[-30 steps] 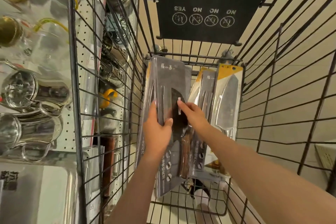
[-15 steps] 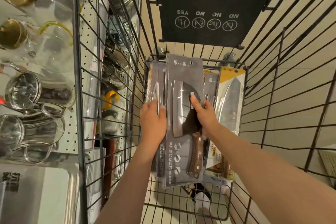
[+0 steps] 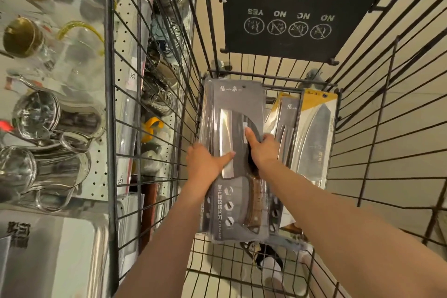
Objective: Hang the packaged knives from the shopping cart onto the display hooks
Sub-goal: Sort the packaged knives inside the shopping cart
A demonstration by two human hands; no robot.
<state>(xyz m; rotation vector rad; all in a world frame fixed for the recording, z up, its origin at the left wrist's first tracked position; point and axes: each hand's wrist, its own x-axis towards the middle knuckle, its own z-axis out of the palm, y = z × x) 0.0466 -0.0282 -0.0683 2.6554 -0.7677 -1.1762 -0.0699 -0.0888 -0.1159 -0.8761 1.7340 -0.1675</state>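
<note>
Inside the black wire shopping cart [image 3: 377, 143] stands a stack of grey packaged cleavers [image 3: 233, 109] with wooden handles. My left hand [image 3: 205, 164] grips the stack's left edge, thumb across the front blade. On the right edge sits my right hand [image 3: 262, 146], thumb pressed on the front pack. Further packs lean to the right: a grey packaged knife [image 3: 289, 116] and a yellow-topped packaged knife [image 3: 316, 133]. No display hooks for knives are visible.
A pegboard shelf [image 3: 123, 84] to the left carries steel and glass jugs [image 3: 55, 118], brass-lidded pitchers [image 3: 24, 36] and steel trays [image 3: 48, 254]. A black child-seat flap [image 3: 297, 9] with warning icons hangs at the cart's far end. Shoes [image 3: 268, 261] show below the cart floor.
The front grey pack has been pulled forward and squared onto the stack. My left hand shifted from the pack's face to the stack's left edge; my right hand stayed on the right side.
</note>
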